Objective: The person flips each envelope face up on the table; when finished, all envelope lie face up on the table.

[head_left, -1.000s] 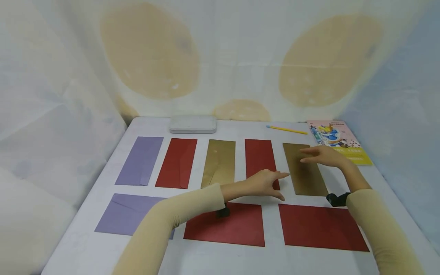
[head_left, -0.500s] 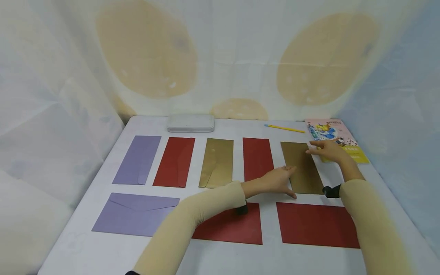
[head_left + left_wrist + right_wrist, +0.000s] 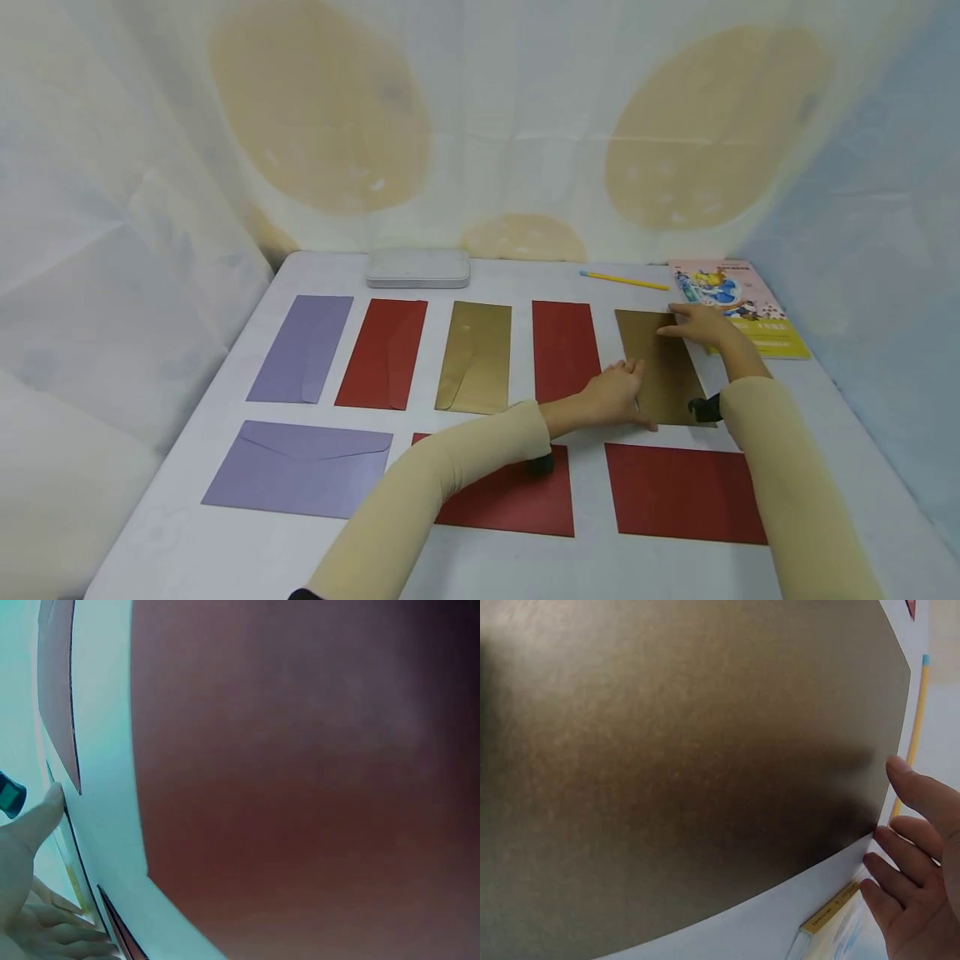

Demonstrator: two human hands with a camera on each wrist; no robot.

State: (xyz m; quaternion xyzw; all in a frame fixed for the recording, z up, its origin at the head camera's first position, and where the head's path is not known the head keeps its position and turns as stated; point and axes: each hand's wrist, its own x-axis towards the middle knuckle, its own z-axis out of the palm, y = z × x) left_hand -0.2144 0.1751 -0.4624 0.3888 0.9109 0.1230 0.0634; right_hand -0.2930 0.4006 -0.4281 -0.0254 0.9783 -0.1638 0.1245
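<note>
A plain gold envelope (image 3: pixel 660 379) lies at the right end of the back row on the table. My left hand (image 3: pixel 607 396) is at its left edge near the front corner, thumb spread from the fingers. My right hand (image 3: pixel 703 325) is at its far right corner. In the right wrist view, the right thumb and fingers (image 3: pixel 922 847) lie apart around that corner of the gold envelope (image 3: pixel 675 772), with no pinch visible. The left wrist view shows the left hand (image 3: pixel 34 892) with fingers extended by a thin edge; a red envelope (image 3: pixel 292 750) fills much of that view.
Beside it in the back row lie a red envelope (image 3: pixel 566 346), a flapped gold envelope (image 3: pixel 474 358), another red one (image 3: pixel 382 354) and a purple one (image 3: pixel 300 348). A purple envelope (image 3: pixel 300 471) and two red ones lie in front. A case (image 3: pixel 417 268), pencil (image 3: pixel 624 280) and booklet (image 3: pixel 750 304) stand behind.
The left hand has moved right to the plain gold envelope's left edge. The right hand has shifted from above that envelope to its far right corner. The envelopes have not visibly moved.
</note>
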